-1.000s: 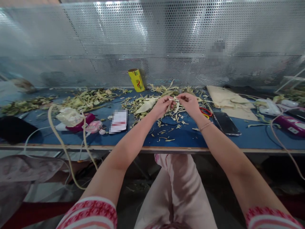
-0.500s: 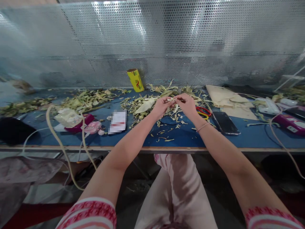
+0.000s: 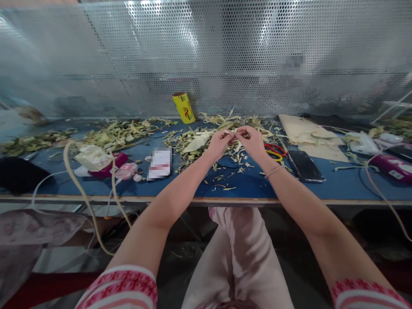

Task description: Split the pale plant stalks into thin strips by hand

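Observation:
My left hand (image 3: 221,143) and my right hand (image 3: 251,140) meet fingertip to fingertip above a pile of dried plant scraps (image 3: 189,148). Both are closed in a pinch on a small pale strip of dried plant (image 3: 232,131), mostly covered by the fingers. A broad pale leaf piece (image 3: 197,142) lies in the pile, left of my left hand. Beside my right wrist are scissors (image 3: 273,151) with red and yellow handles, their blades hidden under scraps.
A dark phone (image 3: 305,166) and brown paper sheets (image 3: 309,135) lie to the right. A yellow tube (image 3: 183,108) stands at the perforated metal panel (image 3: 225,51). Further left are a blurred card (image 3: 160,164), a pink item (image 3: 126,171), a looped hose (image 3: 75,180) and another scrap heap (image 3: 117,134).
My fingertips have shifted slightly and drawn closer together around the pale strip, which shows less now. Everything else on the table stays in place.

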`<action>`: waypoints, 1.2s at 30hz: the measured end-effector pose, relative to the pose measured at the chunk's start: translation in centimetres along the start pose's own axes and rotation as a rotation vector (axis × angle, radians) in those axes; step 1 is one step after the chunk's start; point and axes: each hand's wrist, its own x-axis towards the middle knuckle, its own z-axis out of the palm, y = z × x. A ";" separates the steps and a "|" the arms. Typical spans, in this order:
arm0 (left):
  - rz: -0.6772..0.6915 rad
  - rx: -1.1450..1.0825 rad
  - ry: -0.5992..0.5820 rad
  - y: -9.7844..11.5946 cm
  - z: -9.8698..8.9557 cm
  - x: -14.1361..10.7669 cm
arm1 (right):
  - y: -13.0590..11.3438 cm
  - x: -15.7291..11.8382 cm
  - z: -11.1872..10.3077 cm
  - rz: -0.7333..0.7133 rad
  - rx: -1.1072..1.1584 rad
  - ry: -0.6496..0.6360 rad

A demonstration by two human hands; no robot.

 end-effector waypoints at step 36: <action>-0.039 0.531 -0.130 2.1 -2.2 0.3 | 0.8 0.3 -0.4 -0.093 -0.120 -0.207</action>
